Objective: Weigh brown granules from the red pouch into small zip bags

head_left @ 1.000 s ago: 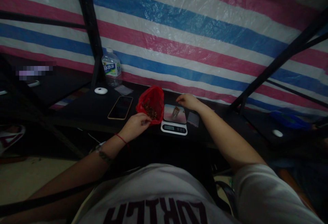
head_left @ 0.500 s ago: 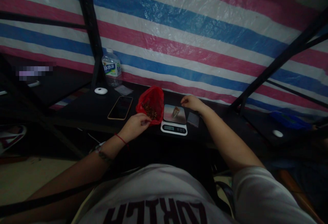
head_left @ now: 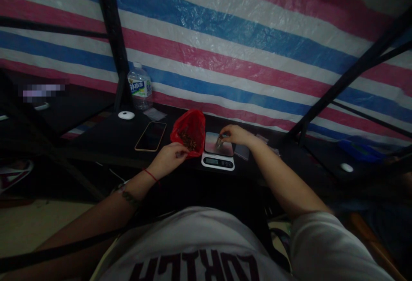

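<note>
Standing on the dark counter [head_left: 106, 140], a small scale [head_left: 218, 162] is seen with a little packet [head_left: 219, 140] on top, pinched between the closed fingertips of the right hand [head_left: 234, 135]. The left hand [head_left: 168, 158] is curled shut at the near rim of the red bag [head_left: 190, 127], just beside the scale.

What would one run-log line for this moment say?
left hand: at rim of red plastic bag, grip unclear | right hand: fingertips at small brown item on white digital scale
</note>
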The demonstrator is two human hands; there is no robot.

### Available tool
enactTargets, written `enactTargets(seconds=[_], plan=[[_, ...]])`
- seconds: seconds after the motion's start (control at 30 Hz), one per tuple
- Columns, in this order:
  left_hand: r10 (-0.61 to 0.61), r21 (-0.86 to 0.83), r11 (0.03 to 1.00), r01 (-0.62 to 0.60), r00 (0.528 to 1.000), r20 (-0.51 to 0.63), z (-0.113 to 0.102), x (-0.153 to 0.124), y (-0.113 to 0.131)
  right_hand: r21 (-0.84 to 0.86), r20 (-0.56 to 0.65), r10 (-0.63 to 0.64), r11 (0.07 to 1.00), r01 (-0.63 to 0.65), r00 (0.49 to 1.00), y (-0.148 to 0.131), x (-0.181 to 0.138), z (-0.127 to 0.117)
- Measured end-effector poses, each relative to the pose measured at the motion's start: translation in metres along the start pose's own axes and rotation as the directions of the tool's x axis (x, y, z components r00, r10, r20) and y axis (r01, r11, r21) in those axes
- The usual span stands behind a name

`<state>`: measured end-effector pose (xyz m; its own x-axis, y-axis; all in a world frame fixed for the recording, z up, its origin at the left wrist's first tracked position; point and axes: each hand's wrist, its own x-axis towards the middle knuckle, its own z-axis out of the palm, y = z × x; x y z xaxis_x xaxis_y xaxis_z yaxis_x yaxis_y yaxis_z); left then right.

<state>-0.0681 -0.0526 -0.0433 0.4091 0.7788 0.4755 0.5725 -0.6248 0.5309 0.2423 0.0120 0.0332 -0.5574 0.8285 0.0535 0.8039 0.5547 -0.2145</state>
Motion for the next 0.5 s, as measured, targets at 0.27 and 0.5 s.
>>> enactTargets(seconds=[0.27, 0.5], plan=[[-0.004, -0.023, 1.0, 0.004, 1.0, 0.006, 0.001, 0.0, 0.0, -0.002, -0.07, 0.041, 0.999, -0.041, 0.997, -0.002, -0.006, 0.006], [-0.007, -0.006, 1.0, 0.007, 0.999, -0.039, 0.0, -0.001, 0.002, 0.093, -0.264, 0.107, 0.992, -0.085, 0.958, -0.022, -0.005, -0.006]])
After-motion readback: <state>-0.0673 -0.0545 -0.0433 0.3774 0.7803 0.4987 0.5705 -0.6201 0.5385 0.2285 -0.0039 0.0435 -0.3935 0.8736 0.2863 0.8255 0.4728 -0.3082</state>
